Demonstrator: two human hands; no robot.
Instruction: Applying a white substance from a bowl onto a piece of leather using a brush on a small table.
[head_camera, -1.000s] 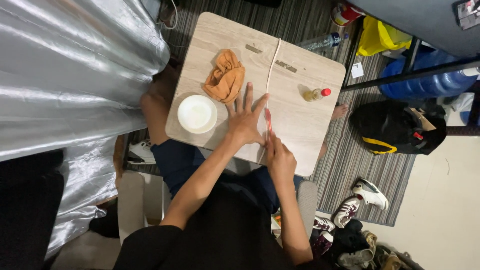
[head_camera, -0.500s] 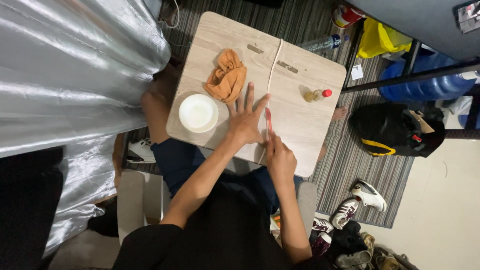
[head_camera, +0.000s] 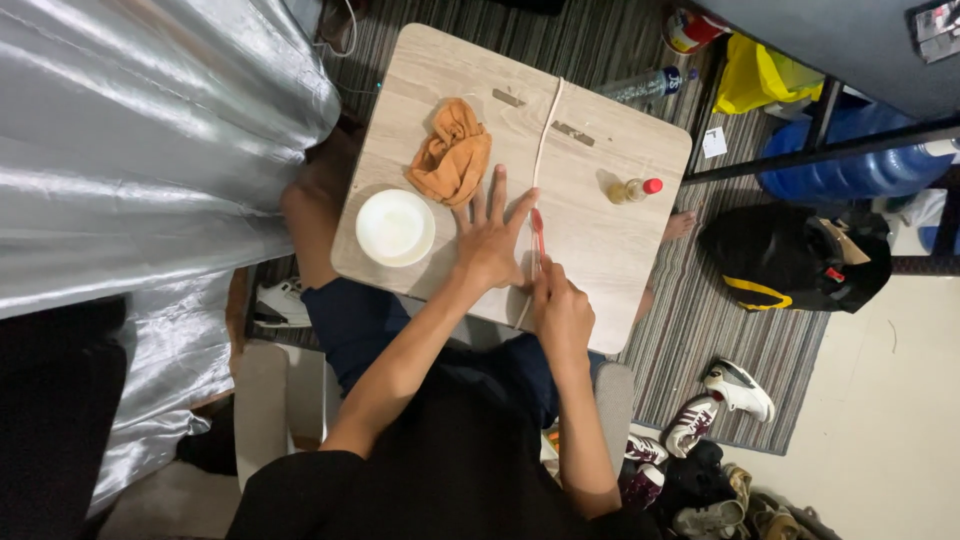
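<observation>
Overhead, a small light wood-grain table (head_camera: 600, 250) with rounded corners and a seam (head_camera: 545, 140) down the middle. Left hand (head_camera: 490, 240) lies flat on the top, fingers spread apart, palm down, just left of the seam. Right hand (head_camera: 562, 310) sits at the near edge, fingers closed around the handle of a thin red tool (head_camera: 538, 232); its tip lies along the seam, just beside the left thumb. What kind of tool it is, cannot tell at this size. Around the hands: a round white bowl (head_camera: 395, 227) near the left wrist, smooth and plain; a crumpled orange cloth (head_camera: 452, 153) just beyond the left fingertips, soft and folded; a small clear bottle with a red cap (head_camera: 632, 188) lying on its side, well apart to the right. Nothing lies between the hands and the seam. Off the table: silver quilted sheet (head_camera: 140, 150) on the left, striped rug (head_camera: 700, 340) underneath, black bag with yellow trim (head_camera: 790, 260), yellow bag (head_camera: 750, 75), blue water jug (head_camera: 850, 160), plastic bottle (head_camera: 640, 85) on the floor, sneakers (head_camera: 720, 400) at lower right.
</observation>
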